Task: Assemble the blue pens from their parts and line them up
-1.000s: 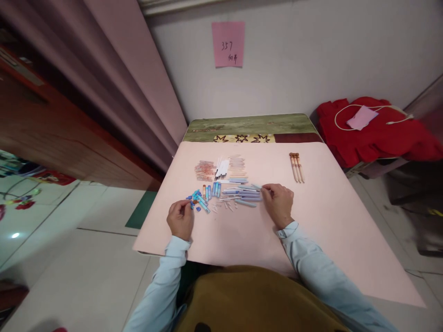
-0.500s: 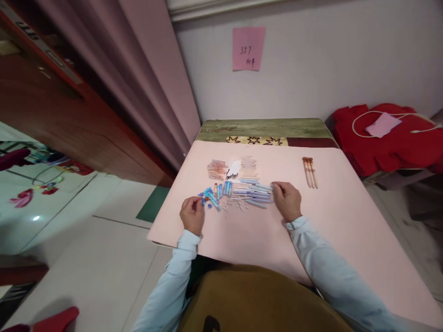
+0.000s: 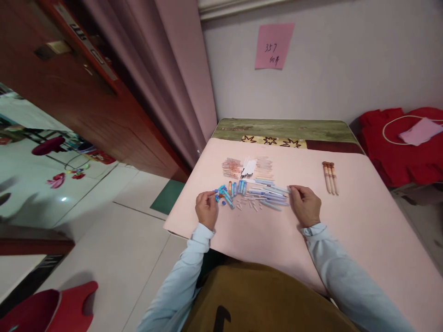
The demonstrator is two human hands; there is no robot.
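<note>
My left hand (image 3: 206,208) is at the left of a small pile of blue pen pieces (image 3: 222,189), its thumb and finger pinched at a small blue piece. My right hand (image 3: 306,204) has its fingertips closed at the right end of a pale blue pen barrel (image 3: 278,189). More blue barrels (image 3: 273,197) lie beside it. Between the hands are short blue tubes (image 3: 242,186), an orange-brown tube (image 3: 230,186) and small clear tips (image 3: 254,205). Behind them lie brownish clear pieces (image 3: 231,168), white refills with dark ends (image 3: 248,168) and clear barrels (image 3: 264,165).
Three pens with brown tops (image 3: 331,178) lie at the right on the pink table cover (image 3: 363,240). A pink note (image 3: 274,46) is on the wall. A red cloth with a white cable (image 3: 384,157) is at the right, a wooden door (image 3: 114,110) at the left.
The view has swung to the left, so everything appears farther right. Both hands keep nearly the same places beside the pen parts.
</note>
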